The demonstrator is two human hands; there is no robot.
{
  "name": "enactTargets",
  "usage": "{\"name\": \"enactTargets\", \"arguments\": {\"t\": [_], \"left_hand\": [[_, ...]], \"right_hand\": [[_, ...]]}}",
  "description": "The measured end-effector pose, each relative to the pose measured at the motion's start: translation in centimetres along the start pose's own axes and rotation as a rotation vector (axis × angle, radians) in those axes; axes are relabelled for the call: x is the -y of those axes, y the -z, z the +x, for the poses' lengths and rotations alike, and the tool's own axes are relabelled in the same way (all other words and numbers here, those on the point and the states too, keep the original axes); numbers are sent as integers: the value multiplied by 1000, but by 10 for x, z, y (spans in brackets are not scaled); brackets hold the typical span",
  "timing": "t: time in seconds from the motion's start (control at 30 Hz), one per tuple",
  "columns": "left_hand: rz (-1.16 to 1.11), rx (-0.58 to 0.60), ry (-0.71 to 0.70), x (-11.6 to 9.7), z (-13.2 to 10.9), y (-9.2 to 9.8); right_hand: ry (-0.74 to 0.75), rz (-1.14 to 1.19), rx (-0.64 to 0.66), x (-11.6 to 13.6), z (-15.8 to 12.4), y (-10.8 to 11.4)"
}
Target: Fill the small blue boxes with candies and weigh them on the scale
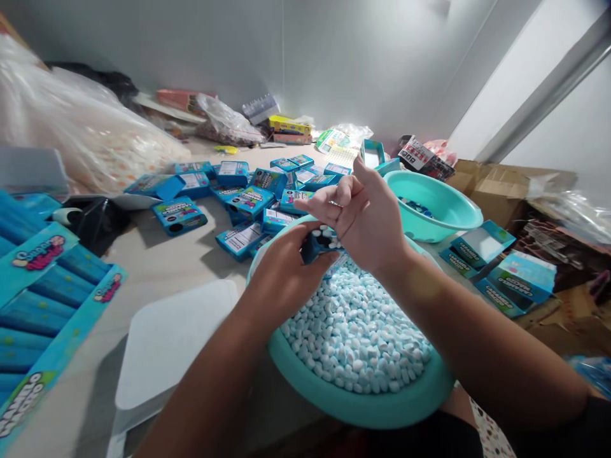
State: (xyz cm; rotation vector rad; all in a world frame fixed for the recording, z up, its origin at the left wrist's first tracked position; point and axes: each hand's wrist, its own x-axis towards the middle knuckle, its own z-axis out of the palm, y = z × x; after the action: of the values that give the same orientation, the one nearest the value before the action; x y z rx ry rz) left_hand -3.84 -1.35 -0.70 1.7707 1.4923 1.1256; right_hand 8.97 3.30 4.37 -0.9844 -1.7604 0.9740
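Note:
My left hand is closed around a small dark-blue candy box, held over the near basin. Several white and pale-blue candies show at the box's opening. Right beside it, my right hand is turned palm up with its thumb raised and fingers loosely bent and apart. Nothing shows on its palm, and its edge is close to the candies at the opening. Beneath both hands, a turquoise basin is full of loose pale-blue and white candies.
Several blue candy boxes lie piled behind the basin. A display carton packed with boxes stands left, near a white lid. Farther right are a second turquoise basin, open blue boxes and cardboard. A big clear bag slumps back left.

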Motion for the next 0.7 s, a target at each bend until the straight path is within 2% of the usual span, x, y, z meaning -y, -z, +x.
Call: {"name": "enactTargets", "arguments": {"t": [0.1,0.2,0.33,0.43,0.53,0.7], "left_hand": [[-58,-2,-6,2,-1,-1],[-146,4,2,5,-3,-3],[-212,-18,11,8,-3,-6],[-236,-51,33,8,-1,-7],[-244,-91,35,8,0,-7],[-184,-124,-7,7,-2,-7]], "right_hand": [[26,16,8,3,2,1],[47,-55,8,9,6,16],[-46,-502,140,11,8,51],[-113,-806,282,4,7,64],[-91,-921,328,-2,6,60],[48,-952,262,4,2,45]]}}
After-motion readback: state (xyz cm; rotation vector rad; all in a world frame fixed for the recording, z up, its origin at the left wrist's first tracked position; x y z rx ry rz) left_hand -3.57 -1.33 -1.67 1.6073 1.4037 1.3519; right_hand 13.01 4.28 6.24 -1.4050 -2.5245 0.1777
